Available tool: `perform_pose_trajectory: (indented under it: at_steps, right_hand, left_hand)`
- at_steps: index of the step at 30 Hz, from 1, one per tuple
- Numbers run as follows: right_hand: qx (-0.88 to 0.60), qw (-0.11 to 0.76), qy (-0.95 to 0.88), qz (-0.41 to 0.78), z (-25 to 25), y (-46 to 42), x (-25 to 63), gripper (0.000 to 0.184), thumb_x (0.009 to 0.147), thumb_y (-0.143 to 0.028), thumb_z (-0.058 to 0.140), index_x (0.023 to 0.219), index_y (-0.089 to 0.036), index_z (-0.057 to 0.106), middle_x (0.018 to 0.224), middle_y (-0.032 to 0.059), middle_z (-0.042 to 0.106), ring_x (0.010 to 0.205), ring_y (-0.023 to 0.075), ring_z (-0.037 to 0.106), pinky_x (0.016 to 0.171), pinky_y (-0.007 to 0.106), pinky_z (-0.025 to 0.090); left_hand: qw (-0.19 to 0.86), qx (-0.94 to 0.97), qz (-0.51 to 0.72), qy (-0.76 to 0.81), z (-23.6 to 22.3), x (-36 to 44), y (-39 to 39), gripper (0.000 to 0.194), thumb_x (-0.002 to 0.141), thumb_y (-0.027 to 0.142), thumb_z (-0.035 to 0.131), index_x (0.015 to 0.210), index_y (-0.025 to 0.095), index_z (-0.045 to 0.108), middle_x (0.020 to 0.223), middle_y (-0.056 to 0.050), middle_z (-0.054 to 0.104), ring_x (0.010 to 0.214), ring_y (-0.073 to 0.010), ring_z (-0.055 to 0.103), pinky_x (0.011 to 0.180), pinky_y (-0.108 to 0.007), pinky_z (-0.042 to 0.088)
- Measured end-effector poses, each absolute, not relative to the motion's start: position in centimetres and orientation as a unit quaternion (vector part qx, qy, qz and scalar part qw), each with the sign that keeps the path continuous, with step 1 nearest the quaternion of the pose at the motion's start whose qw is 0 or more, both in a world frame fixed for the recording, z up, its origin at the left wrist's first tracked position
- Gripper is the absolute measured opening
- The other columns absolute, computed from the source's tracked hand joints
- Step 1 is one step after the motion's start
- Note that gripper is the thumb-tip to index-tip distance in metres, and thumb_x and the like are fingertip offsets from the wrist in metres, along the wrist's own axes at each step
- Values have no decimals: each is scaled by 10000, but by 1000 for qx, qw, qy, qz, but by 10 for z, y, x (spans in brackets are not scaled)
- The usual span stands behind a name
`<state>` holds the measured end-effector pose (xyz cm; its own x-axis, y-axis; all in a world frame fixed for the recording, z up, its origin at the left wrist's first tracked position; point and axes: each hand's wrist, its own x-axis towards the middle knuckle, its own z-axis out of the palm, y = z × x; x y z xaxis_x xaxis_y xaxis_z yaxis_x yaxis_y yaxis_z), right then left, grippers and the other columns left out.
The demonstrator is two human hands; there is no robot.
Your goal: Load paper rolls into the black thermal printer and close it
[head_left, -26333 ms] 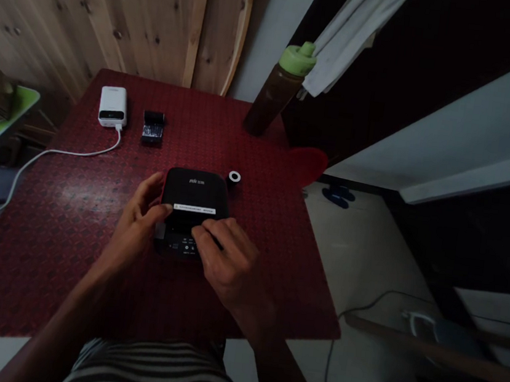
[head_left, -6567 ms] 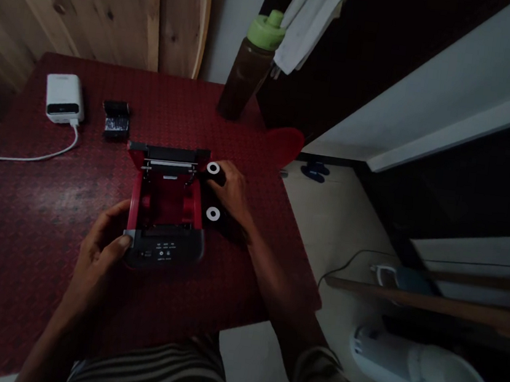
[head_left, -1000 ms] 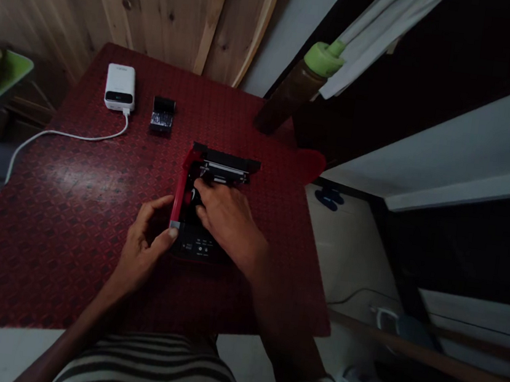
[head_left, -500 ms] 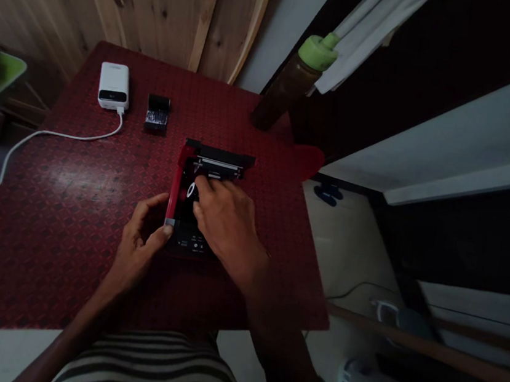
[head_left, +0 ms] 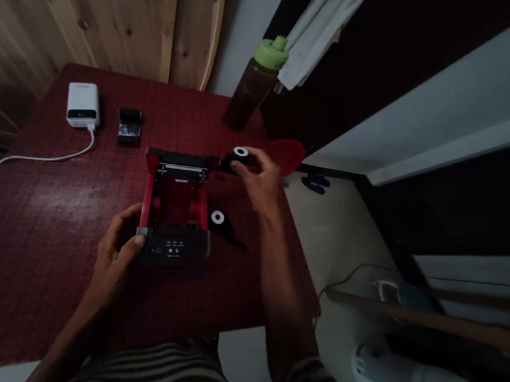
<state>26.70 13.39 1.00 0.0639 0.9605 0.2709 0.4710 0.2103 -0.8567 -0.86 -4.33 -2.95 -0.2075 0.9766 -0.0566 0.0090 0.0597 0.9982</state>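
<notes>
A red and black label printer (head_left: 174, 244) stands on the table with its lid up, its red inner bay in plain sight. My left hand (head_left: 115, 245) grips the printer's left side, thumb on the front corner and fingers along the outer wall. Beyond the printer's right back corner, my right hand (head_left: 261, 176) pinches a black roll with a white core (head_left: 228, 162) above the table. A second black roll with a white core (head_left: 217, 218) lies close to the printer's right side, its loose tail trailing right.
The red patterned table (head_left: 37, 226) carries a white power bank (head_left: 83, 102) with a cable, a small black roll (head_left: 129, 126) partly unwound, and a brown bottle (head_left: 251, 88) with a green cap. A red rounded object (head_left: 289, 158) is at the right edge.
My right hand has come out of the printer's bay with a black roll and moved right and back. My left hand keeps its hold. The view has shifted.
</notes>
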Motion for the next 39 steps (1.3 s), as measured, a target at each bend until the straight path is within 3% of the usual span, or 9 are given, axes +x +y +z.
perform_pose_trajectory:
  at_steps: [6, 15, 19, 23, 25, 29, 32, 36, 39]
  right_hand:
    - [-575, 413, -627, 326, -43, 144, 250, 293, 844, -317, 759, 1108, -198, 709, 1149, 67, 810, 1105, 235, 748, 1004, 376, 574]
    - [-592, 375, -633, 329, -43, 122, 270, 477, 841, -230, 767, 1315, -209, 709, 1302, 107, 779, 1086, 226, 732, 897, 356, 585]
    - [-595, 346, -648, 324, -38, 77, 292, 214, 876, -195, 716, 1075, -207, 791, 1050, 49, 774, 924, 207, 694, 856, 352, 555]
    - [-568, 320, -668, 360, -35, 38, 293, 357, 826, -150, 759, 1166, -241, 814, 1040, 8, 776, 828, 170, 666, 804, 318, 545]
    - [-560, 325, -667, 369, -37, 32, 285, 435, 817, -138, 763, 1237, -249, 792, 1139, 23, 790, 881, 176, 688, 840, 328, 558]
    - [-546, 347, -663, 377, -45, 34, 266, 271, 880, -208, 733, 1146, -240, 777, 1176, 50, 805, 1099, 226, 740, 995, 383, 572]
    - [-551, 363, -652, 374, -44, 38, 267, 252, 911, -280, 712, 1156, -235, 745, 1176, 70, 808, 1140, 254, 754, 1046, 430, 578]
    - [-562, 384, -637, 361, -9, 34, 285, 326, 952, -391, 687, 1251, -261, 685, 1255, 83, 794, 1214, 290, 739, 1075, 476, 580]
    - [-525, 362, -675, 370, 35, 31, 284, 342, 981, -344, 615, 1312, -293, 682, 1293, 63, 787, 1231, 294, 732, 1078, 477, 579]
  left_hand:
    - [433, 444, 529, 580, -32, -10, -42, 612, 968, 633, 722, 1451, 258, 693, 1470, -94, 737, 1379, -355, 670, 1106, -444, 540]
    - [440, 441, 517, 586, -26, -10, -42, 641, 961, 629, 724, 1469, 240, 684, 1503, -98, 733, 1412, -370, 658, 1131, -452, 537]
    - [436, 449, 511, 589, -22, -9, -41, 628, 968, 634, 716, 1463, 248, 691, 1494, -97, 738, 1406, -374, 661, 1132, -462, 541]
    - [436, 447, 516, 587, -22, -8, -40, 612, 964, 639, 716, 1445, 261, 704, 1462, -92, 752, 1377, -372, 674, 1108, -463, 557]
    - [434, 446, 519, 586, -24, -8, -40, 606, 965, 635, 718, 1444, 264, 706, 1474, -91, 741, 1389, -372, 661, 1120, -465, 548]
    - [436, 453, 519, 578, -28, -11, -42, 603, 985, 621, 712, 1474, 270, 691, 1490, -82, 726, 1391, -355, 648, 1145, -451, 515]
    - [443, 456, 518, 572, -29, -11, -43, 602, 1002, 605, 705, 1497, 264, 679, 1491, -85, 723, 1379, -344, 656, 1139, -443, 517]
    - [449, 448, 524, 568, -28, -10, -42, 608, 986, 602, 722, 1490, 265, 682, 1472, -91, 729, 1352, -342, 679, 1105, -436, 548]
    - [453, 442, 525, 570, -27, -9, -42, 613, 972, 608, 724, 1475, 261, 685, 1450, -101, 737, 1327, -353, 695, 1081, -452, 572]
